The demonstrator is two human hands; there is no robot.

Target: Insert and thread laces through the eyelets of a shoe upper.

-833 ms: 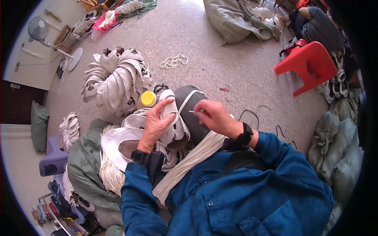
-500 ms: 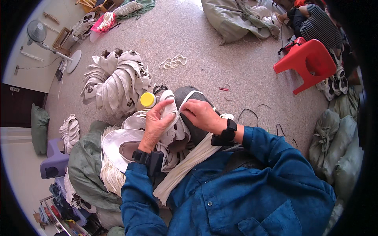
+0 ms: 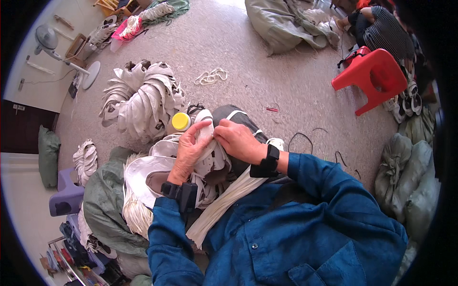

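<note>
A white shoe upper rests over my lap, its toe end away from me. My left hand grips its left edge, thumb and forefinger closed on the white material. Right beside it, my right hand pinches a white shoelace against the upper; the fingertips nearly touch those of the left. Part of the lace trails across my dark grey trouser leg. A thick bundle of cream laces lies across my lap under the right wrist. More white uppers lie left of my left hand.
A yellow-lidded jar stands just beyond my left hand. Farther off sits a ring of stacked uppers, with loose laces on the floor. A red stool and another person are at the far right; sacks line the right.
My right hand has moved slightly up and left, closer to the left fingertips, and its fingers have drawn in at the upper. My left hand keeps its hold.
</note>
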